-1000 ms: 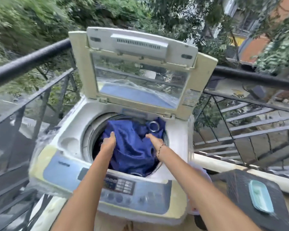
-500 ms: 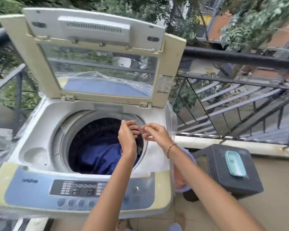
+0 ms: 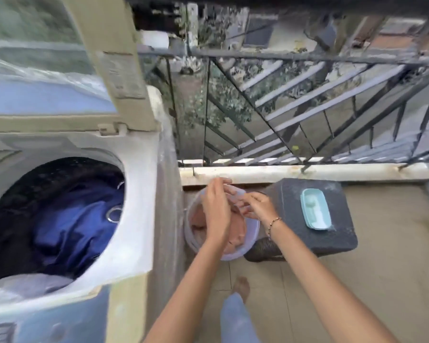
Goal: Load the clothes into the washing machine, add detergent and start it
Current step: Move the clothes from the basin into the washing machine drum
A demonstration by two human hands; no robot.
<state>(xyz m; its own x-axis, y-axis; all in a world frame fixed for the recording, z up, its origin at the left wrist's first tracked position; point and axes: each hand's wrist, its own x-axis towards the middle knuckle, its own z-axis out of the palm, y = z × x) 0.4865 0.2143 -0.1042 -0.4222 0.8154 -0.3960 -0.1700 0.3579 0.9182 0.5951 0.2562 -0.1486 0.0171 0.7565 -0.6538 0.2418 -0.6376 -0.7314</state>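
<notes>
Both hands have swung out of the drum and over to the bucket point(image 3: 233, 256) on the floor, just right of the washing machine point(image 3: 139, 194). Blue cloth point(image 3: 77, 224) is already in the drum and the lid's up. Pink clothes point(image 3: 197, 220) still sit in the bucket, so loading's maybe halfway, and I reckon detergent and start aren't done. Left hand point(image 3: 216, 211) hovers flat-fingered over the pile, holding nothing. Right hand point(image 3: 256, 206) reaches in beside it, too blurry to say if it's pinching anything.

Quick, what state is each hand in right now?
Left hand: open, fingers straight, above the bucket.
Right hand: blurred, cannot tell whether it holds anything.
</notes>
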